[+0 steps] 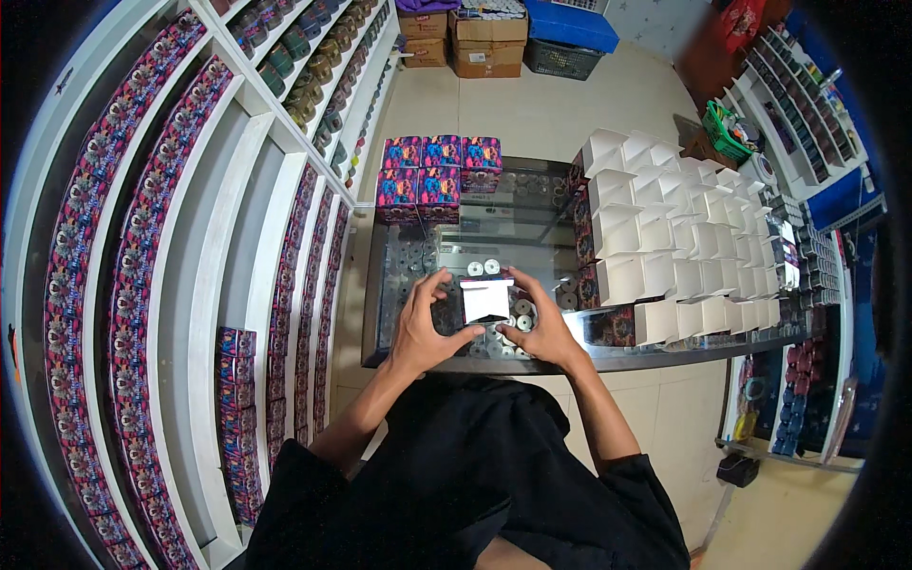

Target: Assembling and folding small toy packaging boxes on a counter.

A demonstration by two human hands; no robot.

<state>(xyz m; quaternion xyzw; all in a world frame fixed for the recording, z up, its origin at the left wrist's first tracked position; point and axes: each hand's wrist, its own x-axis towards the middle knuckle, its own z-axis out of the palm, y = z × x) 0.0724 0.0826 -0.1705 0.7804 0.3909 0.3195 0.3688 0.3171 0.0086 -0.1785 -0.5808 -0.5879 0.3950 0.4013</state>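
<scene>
A small cardboard box (486, 303) with a white, bright top stands before me on the dark glass-topped counter (522, 223). My left hand (420, 325) curves around its left side, thumb near the lower corner and fingers spread, with a gap between the fingers and the box. At the right side, my right hand (543, 328) has its index finger on the far corner and its thumb by the near corner, gripping the box. Two round white discs (484, 268) lie just beyond it. More discs (523, 324) show between the box and my right hand.
Closed colourful boxes (439, 185) are grouped at the counter's far left. Many open white-flapped boxes (679, 237) stand in rows on the right. A white shelf (256, 123) with boxes and jars runs along the left. Cartons (489, 47) sit on the floor behind.
</scene>
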